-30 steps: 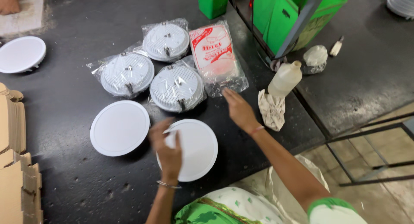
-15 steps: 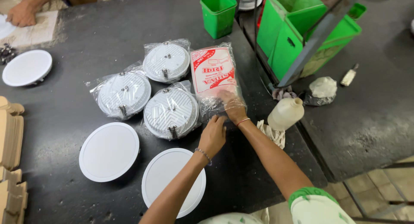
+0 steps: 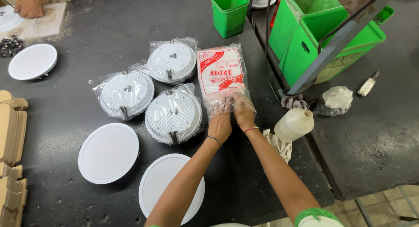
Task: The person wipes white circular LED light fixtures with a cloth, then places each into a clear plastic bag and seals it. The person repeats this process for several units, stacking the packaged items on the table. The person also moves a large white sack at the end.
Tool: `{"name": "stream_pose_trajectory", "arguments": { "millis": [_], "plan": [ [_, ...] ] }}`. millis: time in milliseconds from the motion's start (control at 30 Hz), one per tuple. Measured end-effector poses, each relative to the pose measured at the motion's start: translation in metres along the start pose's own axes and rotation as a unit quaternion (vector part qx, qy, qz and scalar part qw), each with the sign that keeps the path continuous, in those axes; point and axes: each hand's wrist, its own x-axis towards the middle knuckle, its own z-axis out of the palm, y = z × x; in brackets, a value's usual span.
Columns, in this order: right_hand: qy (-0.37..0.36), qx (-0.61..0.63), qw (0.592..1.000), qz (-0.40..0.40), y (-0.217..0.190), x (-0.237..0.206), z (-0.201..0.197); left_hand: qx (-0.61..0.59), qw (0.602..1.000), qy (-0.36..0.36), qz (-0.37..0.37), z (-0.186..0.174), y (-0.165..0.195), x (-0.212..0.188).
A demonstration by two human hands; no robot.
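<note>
Head view, both hands (image 3: 231, 117) apparently pinching plastic bag stack (image 3: 220, 76) near edge

From my remote seat, the fingers of both hands vanish under the clear end of the plastic packet (image 3: 220, 76), so I cannot tell their grip. The lower white disc (image 3: 163, 187) is partly covered by my left forearm and clipped by the bottom edge. At top left, another person's hand (image 3: 29, 5) is cut off at the wrist by the frame, and the white disc (image 3: 6, 19) beside it shows only a sliver. The cardboard stacks (image 3: 11, 126) run off the left edge. Small dark parts (image 3: 9, 45) near them are too tiny to identify. The green bin (image 3: 323, 39) is cropped above.
</note>
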Motion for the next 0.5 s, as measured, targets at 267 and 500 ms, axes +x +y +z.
{"name": "stream_pose_trajectory", "arguments": {
  "millis": [267, 500],
  "plan": [
    [-0.004, -0.023, 0.993, 0.114, -0.017, 0.007, 0.004, -0.06, 0.997, 0.043, -0.021, -0.001, 0.001, -0.002],
    [0.011, -0.02, 0.998, 0.057, -0.01, 0.006, 0.009, -0.065, 0.996, 0.022, -0.062, -0.027, 0.015, 0.005]
  ]
}}
